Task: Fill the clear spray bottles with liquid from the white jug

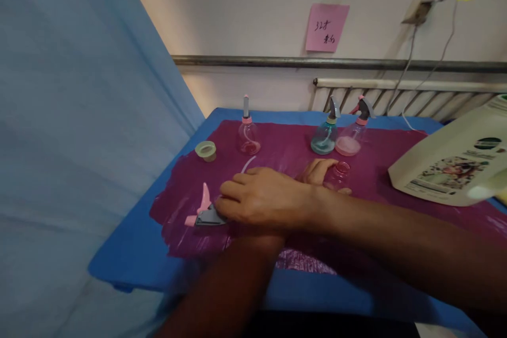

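My right hand (257, 196) reaches across to the left, its fingers closed on a grey and pink spray trigger head (205, 213) that lies on the purple mat (186, 185). A thin white dip tube (249, 163) curves away behind the fingers. My left hand (318, 169) shows only partly behind the right wrist and is wrapped round a small clear bottle (339, 175) with an open neck, lying or tilted on the mat. My two forearms cross near the front edge.
Three spray bottles stand at the back of the mat: a pink one (247, 136), a teal one (326, 137) and another pink one (351, 140). A pale green ring (206, 150) sits at the left. A large white pouch (451, 166) lies at the right. A blue curtain (79, 142) hangs close on the left.
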The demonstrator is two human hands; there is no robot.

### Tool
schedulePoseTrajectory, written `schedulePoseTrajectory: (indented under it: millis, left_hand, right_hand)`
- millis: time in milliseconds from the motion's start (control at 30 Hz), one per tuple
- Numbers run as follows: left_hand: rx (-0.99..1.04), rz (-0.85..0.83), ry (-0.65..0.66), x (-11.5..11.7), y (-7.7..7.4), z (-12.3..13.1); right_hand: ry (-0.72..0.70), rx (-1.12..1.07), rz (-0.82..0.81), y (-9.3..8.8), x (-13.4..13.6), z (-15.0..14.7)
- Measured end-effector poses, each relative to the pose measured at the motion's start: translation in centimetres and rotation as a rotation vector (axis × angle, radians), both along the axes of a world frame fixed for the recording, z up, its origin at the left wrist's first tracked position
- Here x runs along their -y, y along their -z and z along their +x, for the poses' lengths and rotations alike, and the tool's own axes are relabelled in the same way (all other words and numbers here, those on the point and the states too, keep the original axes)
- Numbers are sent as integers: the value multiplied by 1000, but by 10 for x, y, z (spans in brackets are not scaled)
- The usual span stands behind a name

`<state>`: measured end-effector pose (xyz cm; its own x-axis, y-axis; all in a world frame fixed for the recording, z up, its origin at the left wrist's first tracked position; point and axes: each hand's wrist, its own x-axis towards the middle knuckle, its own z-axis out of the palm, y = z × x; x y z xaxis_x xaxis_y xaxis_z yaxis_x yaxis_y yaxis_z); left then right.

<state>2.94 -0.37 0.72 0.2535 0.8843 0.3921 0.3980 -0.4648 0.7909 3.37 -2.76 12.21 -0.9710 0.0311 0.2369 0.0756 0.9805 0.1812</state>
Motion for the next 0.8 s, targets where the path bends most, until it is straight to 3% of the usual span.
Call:
schedulePoseTrajectory:
  millis: [200, 367, 500, 800]
  left_hand:
    - [47, -11, 60, 0, 2, -5]
    - [47, -2, 134, 2, -2, -12]
    - [14, 6, 128, 2, 1, -12]
    - [22, 74, 79, 0, 2, -4]
  right_hand:
    - [-12, 171, -37, 14, -13, -59]
    - [89, 188, -120, 37, -30, -80]
    - [120, 157, -147, 48, -30, -75]
    - [131, -133, -182, 46, 0, -23]
